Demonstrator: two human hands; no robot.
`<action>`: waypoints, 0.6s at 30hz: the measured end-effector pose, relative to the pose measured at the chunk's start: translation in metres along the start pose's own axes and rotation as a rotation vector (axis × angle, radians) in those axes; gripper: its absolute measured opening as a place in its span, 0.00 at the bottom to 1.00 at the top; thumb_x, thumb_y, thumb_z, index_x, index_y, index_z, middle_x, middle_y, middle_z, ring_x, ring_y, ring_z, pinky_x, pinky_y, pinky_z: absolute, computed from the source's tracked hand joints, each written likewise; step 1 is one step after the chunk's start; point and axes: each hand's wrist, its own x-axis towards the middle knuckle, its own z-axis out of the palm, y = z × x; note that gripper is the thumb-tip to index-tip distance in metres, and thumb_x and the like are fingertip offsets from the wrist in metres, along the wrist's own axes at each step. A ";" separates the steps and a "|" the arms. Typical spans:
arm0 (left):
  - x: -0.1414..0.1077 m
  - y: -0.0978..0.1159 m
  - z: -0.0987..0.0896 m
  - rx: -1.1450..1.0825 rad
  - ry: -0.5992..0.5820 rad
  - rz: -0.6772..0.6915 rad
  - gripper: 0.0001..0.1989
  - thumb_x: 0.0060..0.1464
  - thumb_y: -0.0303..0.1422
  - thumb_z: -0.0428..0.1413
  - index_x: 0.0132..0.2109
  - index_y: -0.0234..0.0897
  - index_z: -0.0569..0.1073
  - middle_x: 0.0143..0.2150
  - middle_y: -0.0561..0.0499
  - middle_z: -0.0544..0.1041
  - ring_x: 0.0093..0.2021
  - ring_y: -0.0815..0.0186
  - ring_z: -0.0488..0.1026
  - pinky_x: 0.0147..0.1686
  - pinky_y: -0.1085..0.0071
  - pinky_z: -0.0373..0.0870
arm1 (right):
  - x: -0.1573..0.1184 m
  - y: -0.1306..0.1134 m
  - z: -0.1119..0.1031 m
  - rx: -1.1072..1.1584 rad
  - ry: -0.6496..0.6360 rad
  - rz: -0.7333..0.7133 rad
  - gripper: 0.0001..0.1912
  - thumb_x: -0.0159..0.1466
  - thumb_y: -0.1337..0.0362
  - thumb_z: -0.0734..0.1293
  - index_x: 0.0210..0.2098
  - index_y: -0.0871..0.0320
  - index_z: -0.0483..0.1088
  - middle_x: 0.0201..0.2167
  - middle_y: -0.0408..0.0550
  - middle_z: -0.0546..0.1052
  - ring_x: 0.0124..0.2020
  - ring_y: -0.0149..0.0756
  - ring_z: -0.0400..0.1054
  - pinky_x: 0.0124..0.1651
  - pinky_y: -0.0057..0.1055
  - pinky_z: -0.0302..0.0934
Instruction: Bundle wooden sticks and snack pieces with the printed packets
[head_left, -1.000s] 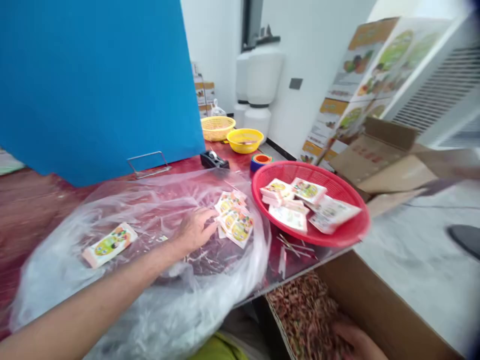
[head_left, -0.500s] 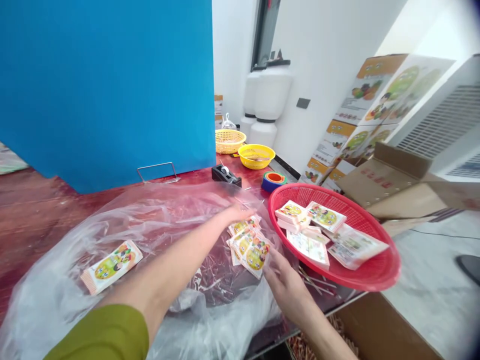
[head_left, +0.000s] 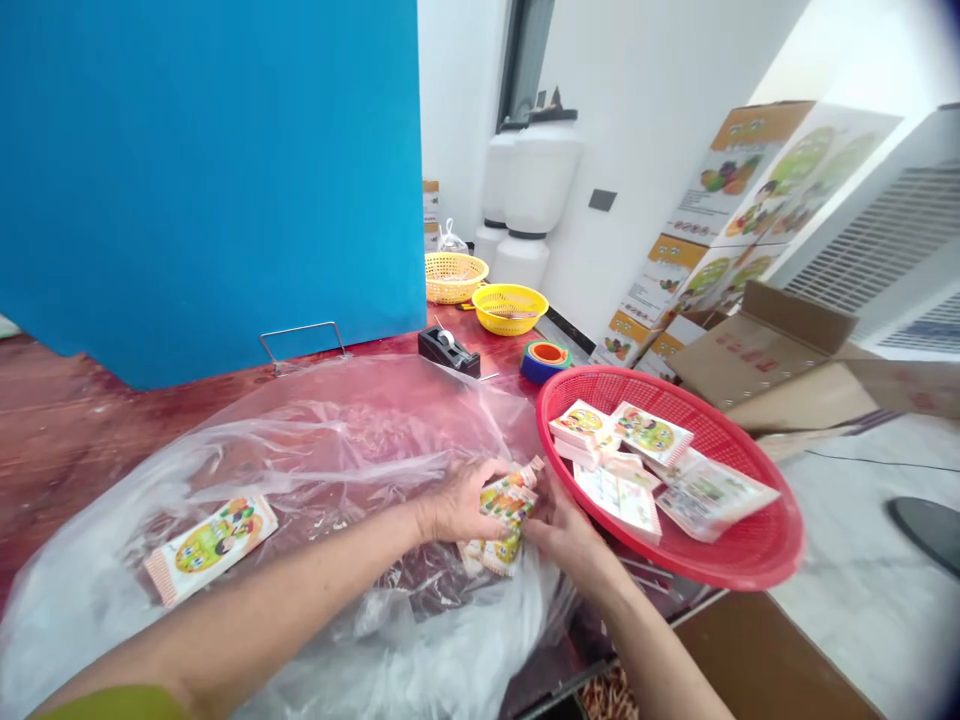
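Several printed packets (head_left: 507, 508) are bunched between my hands over a large clear plastic bag (head_left: 315, 430). My left hand (head_left: 469, 500) is closed on them from the left, thumb in front. At their right edge my right hand (head_left: 559, 520) has its fingers wrapped against the same packets, partly hidden behind them. A single printed packet (head_left: 212, 545) lies on the bag at the left. To the right of my right hand, a red basket (head_left: 761, 480) holds stacks of packets (head_left: 651, 432).
A black tape dispenser (head_left: 448, 352), coloured tape rolls (head_left: 545, 360) and two yellow baskets (head_left: 510, 309) stand at the back of the red table (head_left: 67, 430). A blue panel (head_left: 210, 180) rises behind the bag. Cartons (head_left: 787, 350) are on the right.
My left hand has come down onto the packets and closed on them. The packets are gathered closer together and tilted up. My right hand has shifted slightly up against their right edge.
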 end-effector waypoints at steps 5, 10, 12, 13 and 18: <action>-0.031 -0.006 0.003 0.022 0.044 0.151 0.33 0.38 0.41 0.63 0.53 0.39 0.63 0.48 0.47 0.70 0.49 0.57 0.65 0.54 0.57 0.56 | -0.011 -0.029 -0.004 -0.224 -0.284 0.110 0.20 0.51 0.70 0.62 0.44 0.54 0.59 0.33 0.43 0.71 0.35 0.35 0.67 0.38 0.32 0.64; -0.059 0.011 0.002 0.133 -0.023 -0.032 0.43 0.32 0.46 0.64 0.56 0.37 0.61 0.61 0.38 0.58 0.61 0.44 0.53 0.59 0.45 0.45 | -0.045 -0.058 0.014 -0.974 -0.359 -0.050 0.21 0.54 0.75 0.57 0.46 0.55 0.63 0.41 0.51 0.70 0.40 0.41 0.67 0.39 0.37 0.62; -0.072 0.021 0.006 0.208 0.019 -0.057 0.41 0.31 0.43 0.65 0.55 0.38 0.62 0.61 0.38 0.58 0.62 0.42 0.50 0.59 0.42 0.41 | -0.056 -0.065 0.026 -1.136 -0.369 -0.050 0.23 0.53 0.76 0.56 0.47 0.53 0.64 0.41 0.52 0.70 0.39 0.43 0.68 0.37 0.37 0.63; -0.078 0.025 0.010 0.217 0.075 -0.065 0.40 0.32 0.40 0.65 0.55 0.38 0.62 0.61 0.38 0.59 0.62 0.43 0.52 0.59 0.43 0.43 | -0.061 -0.066 0.031 -1.188 -0.354 -0.062 0.24 0.54 0.76 0.56 0.47 0.53 0.65 0.41 0.53 0.71 0.38 0.43 0.69 0.37 0.37 0.63; -0.093 0.023 0.032 -0.014 0.284 -0.064 0.31 0.36 0.31 0.62 0.51 0.37 0.64 0.49 0.44 0.70 0.49 0.55 0.66 0.50 0.56 0.64 | -0.069 -0.054 0.040 -1.118 -0.332 -0.229 0.36 0.53 0.78 0.55 0.59 0.51 0.54 0.44 0.54 0.71 0.42 0.42 0.69 0.41 0.37 0.66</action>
